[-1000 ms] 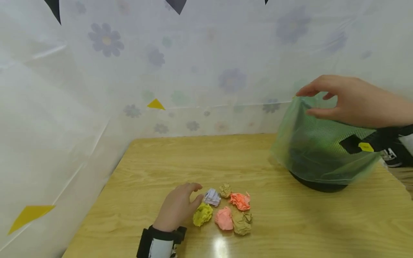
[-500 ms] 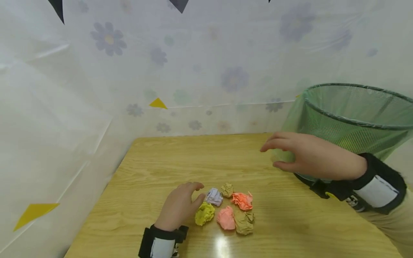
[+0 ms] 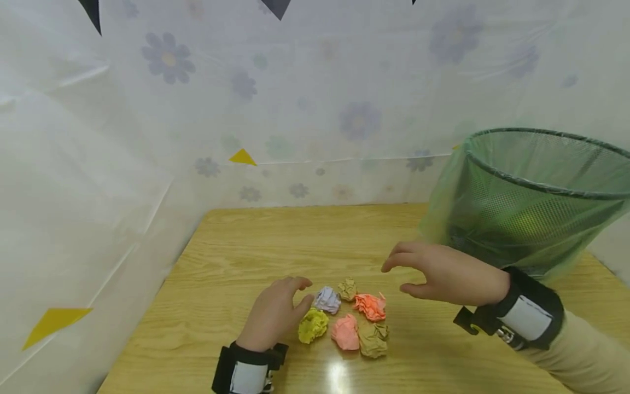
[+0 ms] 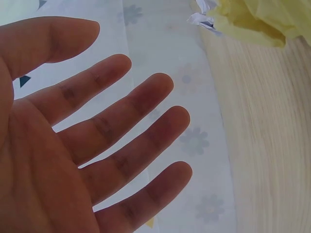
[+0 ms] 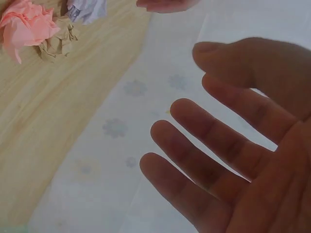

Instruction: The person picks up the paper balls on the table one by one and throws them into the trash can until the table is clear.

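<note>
Six crumpled paper balls (image 3: 345,332) are clustered at lower centre of the head view. The left hand (image 3: 272,316), its fingers spread, is positioned just left of the yellow ball (image 3: 313,325); the right hand (image 3: 445,273), likewise spread, is seen to the upper right of the orange ball (image 3: 370,307).

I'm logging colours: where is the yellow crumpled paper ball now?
In the head view, the yellow crumpled paper ball lies on the wooden table, just right of the left hand, with the lavender paper ball beyond it.
</note>
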